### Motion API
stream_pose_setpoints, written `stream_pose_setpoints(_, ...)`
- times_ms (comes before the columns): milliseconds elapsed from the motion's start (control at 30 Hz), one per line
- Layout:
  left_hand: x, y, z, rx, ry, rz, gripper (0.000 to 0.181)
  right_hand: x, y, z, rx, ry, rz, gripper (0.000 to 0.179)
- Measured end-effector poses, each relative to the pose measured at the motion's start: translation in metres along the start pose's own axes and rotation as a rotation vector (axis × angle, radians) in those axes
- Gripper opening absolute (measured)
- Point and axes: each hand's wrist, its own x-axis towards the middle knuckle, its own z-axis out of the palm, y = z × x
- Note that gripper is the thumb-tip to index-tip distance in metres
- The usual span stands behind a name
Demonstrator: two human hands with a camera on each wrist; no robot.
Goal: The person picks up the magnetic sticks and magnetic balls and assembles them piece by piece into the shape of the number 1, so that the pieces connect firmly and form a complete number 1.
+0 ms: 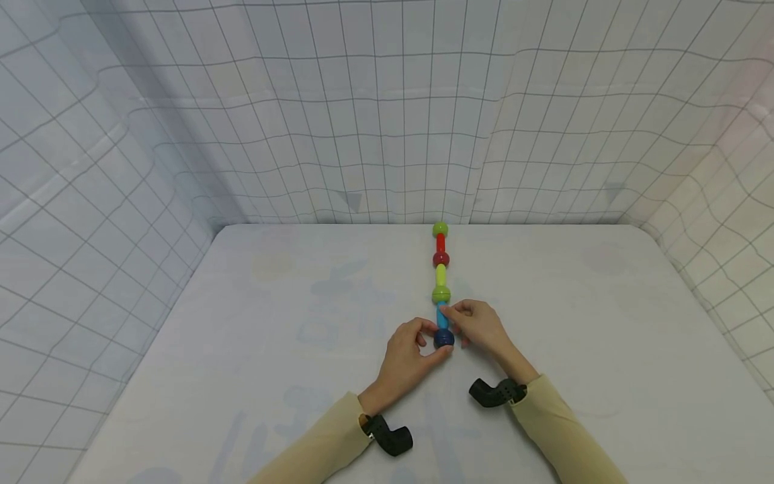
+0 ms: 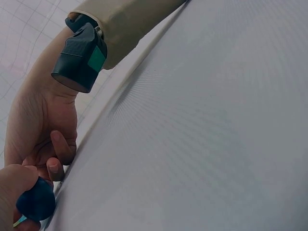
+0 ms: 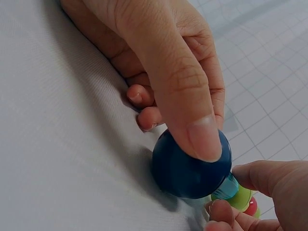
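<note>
My left hand point(image 1: 406, 356) grips a dark blue ball point(image 1: 444, 337) between thumb and fingers at the near end of a straight row of joined toy pieces. In the right wrist view its thumb presses on the round face of that ball point(image 3: 185, 168). My right hand point(image 1: 480, 326) pinches the light blue rod point(image 1: 443, 317) just beyond the ball. Beyond the rod come a green ball point(image 1: 441, 294), a yellow-green rod point(image 1: 441, 274), a dark red ball point(image 1: 441, 259), a red rod point(image 1: 441, 243) and another green ball point(image 1: 440, 230).
The row lies on a white table point(image 1: 580, 302), reaching its far edge. White sheets with a dark grid point(image 1: 387, 134) hang behind the table and along both sides. Each wrist wears a black camera mount point(image 1: 393, 438).
</note>
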Motion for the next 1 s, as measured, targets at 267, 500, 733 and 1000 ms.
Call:
stream_pose_setpoints(267, 0.0003, -0.0002, -0.0005, -0.134, -0.009, 0.000, 0.031, -0.0003, 0.0008, 0.0017, -0.004, 0.001, -0.011, 0.036)
stream_pose_setpoints(500, 0.0004, -0.0010, 0.0007, -0.274, -0.031, -0.020, 0.031, -0.0025, -0.0020, 0.0024, 0.013, -0.018, -0.013, 0.035)
stream_pose_setpoints(733, 0.0007, -0.0002, 0.0019, -0.289, -0.028, -0.026, 0.030, -0.0036, -0.0028, 0.0025, 0.013, -0.004, -0.024, 0.033)
stream_pose_setpoints(1000, 0.0009, -0.0005, 0.0019, -0.264, -0.022, -0.005, 0.031, -0.0028, -0.0009, 0.0027, 0.002, 0.008, -0.035, 0.033)
